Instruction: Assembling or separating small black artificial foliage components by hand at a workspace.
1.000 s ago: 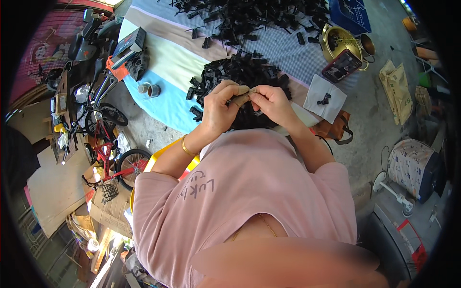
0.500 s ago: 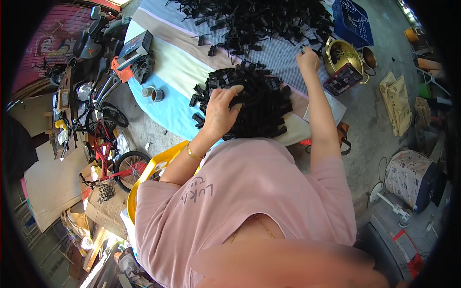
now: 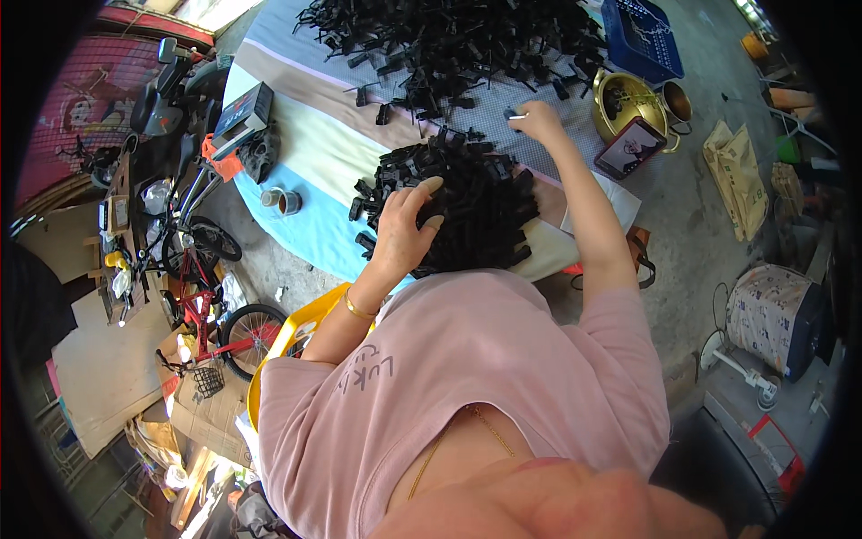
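Head cam: L hand (image 3: 402, 235) still at near pile (image 3: 476, 211) of blk parts, same as 0.5 s ago; thumb + index fingers spread wide, nothing seen btwn them. R hand (image 3: 539, 121) has moved left, away from the brass-colored pot (image 3: 601, 115), now over the gap btwn near pile and far pile (image 3: 467, 49); fingers narrow, pinching a small dark piece (image 3: 509, 114) w/ light strip, too small to ID. Prob. means pick-up's done, piece mid-carry.

Surface/room, L to R: motorbike (image 3: 171, 101) and red bike (image 3: 235, 345) on concrete floor (image 3: 235, 208); cloth-covered bench (image 3: 301, 148), striped, w/ box (image 3: 244, 119), dark bag (image 3: 260, 154) and jar (image 3: 288, 204) on its L side, both piles mid; phone (image 3: 631, 148) touching or just by pot (can't tell), blue basket (image 3: 614, 45) behind; paper bag (image 3: 738, 180) far R.
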{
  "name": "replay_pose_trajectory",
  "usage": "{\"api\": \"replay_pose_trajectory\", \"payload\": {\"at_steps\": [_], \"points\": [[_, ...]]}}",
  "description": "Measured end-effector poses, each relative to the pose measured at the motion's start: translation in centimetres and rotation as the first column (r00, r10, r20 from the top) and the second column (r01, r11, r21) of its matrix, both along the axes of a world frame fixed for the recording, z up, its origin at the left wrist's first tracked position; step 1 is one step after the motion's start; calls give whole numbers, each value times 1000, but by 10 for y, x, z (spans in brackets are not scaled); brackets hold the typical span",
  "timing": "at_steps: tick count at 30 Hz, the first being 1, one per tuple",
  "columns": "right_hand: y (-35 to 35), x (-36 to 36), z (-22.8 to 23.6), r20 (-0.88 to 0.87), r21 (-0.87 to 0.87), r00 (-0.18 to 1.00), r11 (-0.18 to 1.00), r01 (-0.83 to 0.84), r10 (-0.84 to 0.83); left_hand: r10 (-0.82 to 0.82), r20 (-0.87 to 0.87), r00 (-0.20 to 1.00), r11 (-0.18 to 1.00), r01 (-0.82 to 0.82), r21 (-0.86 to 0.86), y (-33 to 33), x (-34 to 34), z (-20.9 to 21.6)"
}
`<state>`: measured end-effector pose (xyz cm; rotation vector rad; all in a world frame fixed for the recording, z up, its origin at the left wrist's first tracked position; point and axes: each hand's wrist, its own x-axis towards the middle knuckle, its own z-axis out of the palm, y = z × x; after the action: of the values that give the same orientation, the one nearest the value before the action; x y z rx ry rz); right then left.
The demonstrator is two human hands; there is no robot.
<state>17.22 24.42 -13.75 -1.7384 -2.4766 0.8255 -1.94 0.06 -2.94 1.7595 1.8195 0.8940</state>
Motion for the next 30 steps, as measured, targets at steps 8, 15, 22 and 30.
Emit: {"api": "replay_pose_trajectory", "payload": {"at_steps": [8, 15, 22, 30], "points": [[40, 23, -18, -259, 292, 861, 814, 501, -437, -14, 32, 999, 999, 16, -49, -1, 1, 2], [49, 23, -40, -44, 241, 853, 823, 515, -521, -19, 45, 999, 998, 21, -53, -5, 1, 2], [45, 31, -27, 7, 312, 925, 879, 360, -381, -32, -9, 999, 999, 32, -31, -4, 2, 5], [-90, -18, 94, -758, 313, 554, 937, -155, 344, 136, 798, 588, 964, 108, -244, 15, -21, 15]]}}
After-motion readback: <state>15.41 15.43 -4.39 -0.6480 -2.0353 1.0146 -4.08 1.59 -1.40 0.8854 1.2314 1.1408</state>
